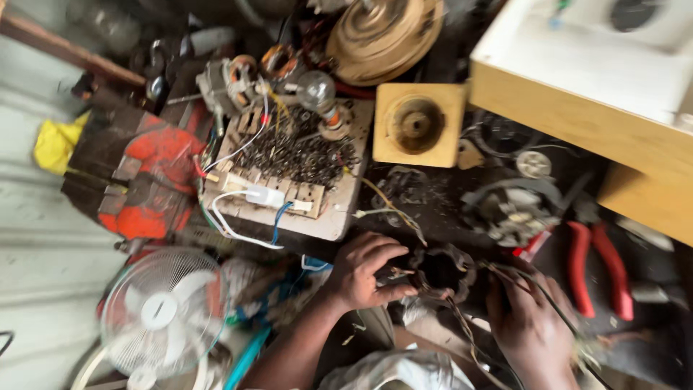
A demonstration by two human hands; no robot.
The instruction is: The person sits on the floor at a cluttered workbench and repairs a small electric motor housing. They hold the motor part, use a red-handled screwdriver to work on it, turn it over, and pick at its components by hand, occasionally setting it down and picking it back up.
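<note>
2 hands steady a motor stator on a cluttered bench

The dark ring-shaped stator sits at the bench's near edge; the left hand pinches its rim, while the right hand curls closed against its other side, among loose wires. Best kept braced from both sides, clear of the red pliers.

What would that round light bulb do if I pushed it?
The bulb would probably roll, since it looks round and smooth. It seems to be thin glass, so likely light and easy to break. It lies among parts on the board, which might stop it.
</note>
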